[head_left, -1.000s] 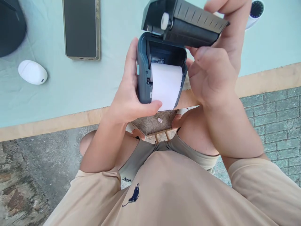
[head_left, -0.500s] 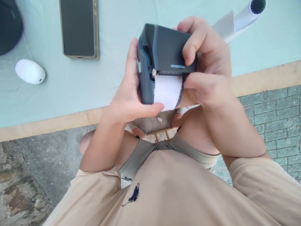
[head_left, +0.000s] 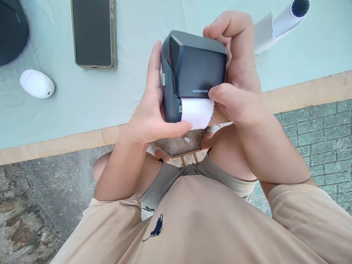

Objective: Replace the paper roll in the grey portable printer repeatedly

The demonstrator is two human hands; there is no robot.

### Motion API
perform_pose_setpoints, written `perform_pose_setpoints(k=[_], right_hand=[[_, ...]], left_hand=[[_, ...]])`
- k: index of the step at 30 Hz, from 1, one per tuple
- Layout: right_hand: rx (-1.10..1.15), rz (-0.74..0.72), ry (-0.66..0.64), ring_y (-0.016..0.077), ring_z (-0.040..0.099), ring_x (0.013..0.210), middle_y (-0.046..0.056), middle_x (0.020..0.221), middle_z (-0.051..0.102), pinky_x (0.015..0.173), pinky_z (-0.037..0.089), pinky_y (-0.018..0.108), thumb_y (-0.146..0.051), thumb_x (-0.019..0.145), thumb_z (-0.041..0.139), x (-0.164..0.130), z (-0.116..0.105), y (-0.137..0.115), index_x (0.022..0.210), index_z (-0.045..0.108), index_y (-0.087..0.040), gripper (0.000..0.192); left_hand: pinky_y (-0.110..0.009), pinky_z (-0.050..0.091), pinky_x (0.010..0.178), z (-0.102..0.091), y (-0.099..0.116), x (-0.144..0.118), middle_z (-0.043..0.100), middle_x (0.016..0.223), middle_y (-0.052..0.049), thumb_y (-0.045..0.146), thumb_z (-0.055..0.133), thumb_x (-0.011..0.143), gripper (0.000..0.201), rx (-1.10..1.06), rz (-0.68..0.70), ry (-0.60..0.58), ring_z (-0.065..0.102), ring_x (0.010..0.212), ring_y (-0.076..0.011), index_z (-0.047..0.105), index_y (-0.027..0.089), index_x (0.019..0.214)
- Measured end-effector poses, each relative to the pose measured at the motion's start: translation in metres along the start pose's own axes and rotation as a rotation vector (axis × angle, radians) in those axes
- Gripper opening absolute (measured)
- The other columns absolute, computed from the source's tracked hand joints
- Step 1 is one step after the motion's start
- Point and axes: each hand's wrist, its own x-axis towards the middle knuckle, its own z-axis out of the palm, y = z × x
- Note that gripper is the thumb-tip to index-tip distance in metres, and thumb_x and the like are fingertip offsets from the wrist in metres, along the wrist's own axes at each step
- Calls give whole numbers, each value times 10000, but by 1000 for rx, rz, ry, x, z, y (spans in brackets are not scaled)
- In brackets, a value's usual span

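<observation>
The dark grey plastic label printer (head_left: 196,71) is held in the air just above the near edge of the counter (head_left: 302,91), its lid down over the body and a strip of white label paper (head_left: 197,113) coming out of the slot below the printed brand name. The left hand (head_left: 151,110) is clamped around the printer's left side, thumb lying under the paper's lower edge. The right hand (head_left: 238,84) grips the right side, fingers curled over the top rear corner and thumb pressing the lid's front right corner. To seat the lid well, I judge that pressure should be even across both front corners while the paper stays straight and free in the slot. On the pale green cloth lie a dark smartphone (head_left: 93,33), a white oval pebble-shaped device (head_left: 37,83) and a white paper roll (head_left: 286,20).
</observation>
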Motion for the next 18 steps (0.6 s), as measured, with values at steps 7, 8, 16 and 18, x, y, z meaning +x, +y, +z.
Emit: perform_pose_setpoints(k=[7,8,16,18], right_hand=[[173,-37,-104,179,531,1223,28,1337,526,801,522,293,-408,836,597,0,-4,-7,1200,493,-249,410],[159,-50,-101,186,516,1253,30,1341,530,794,519,291,-412,838,598,0,-5,-8,1200,498,-246,410],[90,-111,-64,200,487,1304,66,1324,559,836,516,308,-424,862,570,1,-3,-7,1198,525,-206,403],[86,-110,-57,194,487,1310,52,1331,553,881,520,307,-410,865,572,1,-2,-6,1210,527,-222,395]], left_hand=[[-453,558,959,10,-18,12,574,1343,-37,614,651,786,559,-230,83,322,581,1281,-303,444,345,1229],[-466,555,962,11,-17,13,592,1314,-38,607,662,781,533,-241,61,326,588,1266,-306,464,347,1201],[-475,526,993,3,-20,13,589,1299,-38,569,720,727,555,-229,106,303,567,1259,-315,509,352,1192],[-473,533,974,3,-18,13,599,1279,-29,572,708,734,532,-221,118,282,582,1227,-307,518,362,1184]])
